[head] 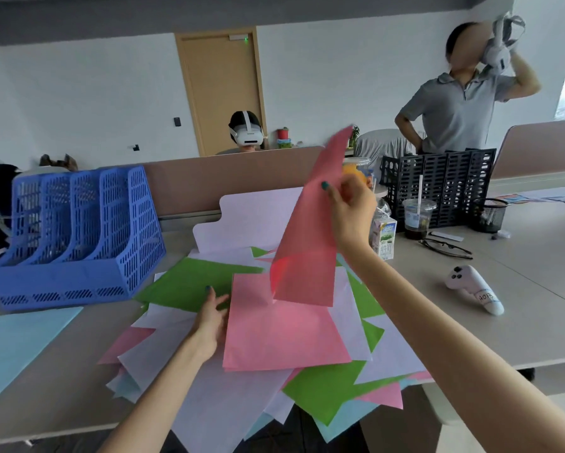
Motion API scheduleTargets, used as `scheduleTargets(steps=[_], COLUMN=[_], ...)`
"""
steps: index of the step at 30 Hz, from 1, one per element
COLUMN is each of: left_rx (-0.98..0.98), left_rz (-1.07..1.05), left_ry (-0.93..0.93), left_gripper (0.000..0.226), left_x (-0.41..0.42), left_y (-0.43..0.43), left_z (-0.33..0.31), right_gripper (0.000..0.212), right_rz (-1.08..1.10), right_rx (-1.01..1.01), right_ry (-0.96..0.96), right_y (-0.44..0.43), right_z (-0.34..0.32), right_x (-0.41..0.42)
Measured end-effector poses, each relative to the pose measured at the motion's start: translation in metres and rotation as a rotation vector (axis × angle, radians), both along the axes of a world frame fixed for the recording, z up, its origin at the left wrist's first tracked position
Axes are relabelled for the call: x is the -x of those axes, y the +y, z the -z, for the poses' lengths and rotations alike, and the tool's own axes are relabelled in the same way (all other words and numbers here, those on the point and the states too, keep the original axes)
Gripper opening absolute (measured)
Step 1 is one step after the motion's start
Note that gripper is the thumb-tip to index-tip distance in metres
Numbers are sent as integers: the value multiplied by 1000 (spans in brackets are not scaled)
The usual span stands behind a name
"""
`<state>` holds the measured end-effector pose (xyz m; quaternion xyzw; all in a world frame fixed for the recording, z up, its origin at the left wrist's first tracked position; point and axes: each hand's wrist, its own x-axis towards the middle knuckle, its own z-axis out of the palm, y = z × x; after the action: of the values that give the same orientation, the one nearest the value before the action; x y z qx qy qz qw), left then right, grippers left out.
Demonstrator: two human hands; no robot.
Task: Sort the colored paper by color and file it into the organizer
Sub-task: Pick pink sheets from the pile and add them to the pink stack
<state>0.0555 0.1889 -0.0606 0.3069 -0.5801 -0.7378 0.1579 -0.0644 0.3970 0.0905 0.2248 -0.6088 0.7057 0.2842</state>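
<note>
A loose pile of colored paper [336, 384] in pink, green, white and light blue covers the middle of the desk. My right hand [349, 207] pinches a pink sheet [310, 230] by its right edge and holds it lifted and curved above the pile. My left hand [210, 318] rests with straight fingers at the left edge of another pink sheet [281, 331] lying on top of the pile, beside a green sheet [189, 282]. The blue organizer [75, 237] with several slots stands at the left; I see no paper in it.
A light blue sheet [16, 341] lies at the near left. A milk carton [385, 238], a plastic cup [416, 217], glasses [444, 246], a mesh pen cup [489, 215], a black organizer [438, 188] and a white controller [474, 289] sit at right. Two people are beyond the divider [225, 184].
</note>
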Motion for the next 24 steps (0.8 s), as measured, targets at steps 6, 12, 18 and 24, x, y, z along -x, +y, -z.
scheduleTargets(steps=[6,12,18,24], left_rx=[-30,-34,82,122], left_rz=[28,119,119,239], left_ry=[18,-9,51,-63], left_gripper=[71,40,30,69], left_x=[3,2,-2,-6], left_y=[-13,-6,-5,-5], left_z=[6,7,10,1], right_gripper=[18,15,25,20], right_rz=[-155,-66,-291,-283], right_rx=[113,41,12,-354], right_ry=[-466,-775,-889,-727], right_y=[0,14,2,-32], right_z=[68,132,134,121], right_x=[43,54,42,33])
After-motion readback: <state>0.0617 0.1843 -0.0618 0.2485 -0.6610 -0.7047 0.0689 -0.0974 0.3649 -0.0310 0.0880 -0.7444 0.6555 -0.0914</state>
